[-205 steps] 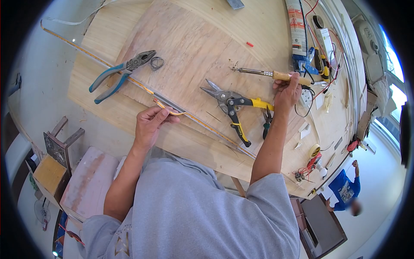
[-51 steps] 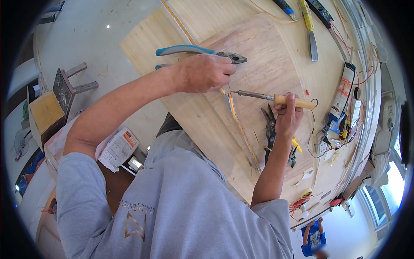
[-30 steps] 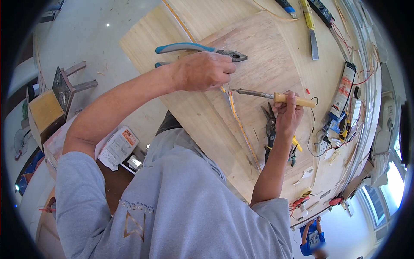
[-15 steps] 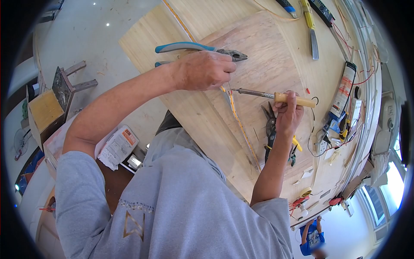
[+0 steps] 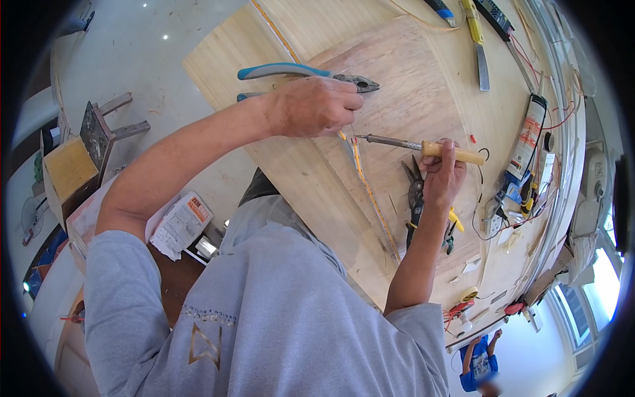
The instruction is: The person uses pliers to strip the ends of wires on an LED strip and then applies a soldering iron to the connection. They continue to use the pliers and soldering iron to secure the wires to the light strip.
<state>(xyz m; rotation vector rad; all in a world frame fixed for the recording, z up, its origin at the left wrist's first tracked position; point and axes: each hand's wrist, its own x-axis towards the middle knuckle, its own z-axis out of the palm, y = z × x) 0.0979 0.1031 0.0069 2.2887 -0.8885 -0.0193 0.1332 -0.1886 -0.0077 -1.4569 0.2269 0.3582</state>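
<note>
Now R hand (image 5: pixel 442 178) grips iron (image 5: pixel 410 143), L hand (image 5: pixel 311 106) strip (image 5: pixel 368 190)

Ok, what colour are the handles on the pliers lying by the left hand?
Blue; the pliers handles show best in the head view.

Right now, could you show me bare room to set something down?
Bare plywood lies between the blue-handled pliers and the yellow-handled blade, also left of the yellow LED strip. The right edge, with wires and white tube, is crowded.
</note>
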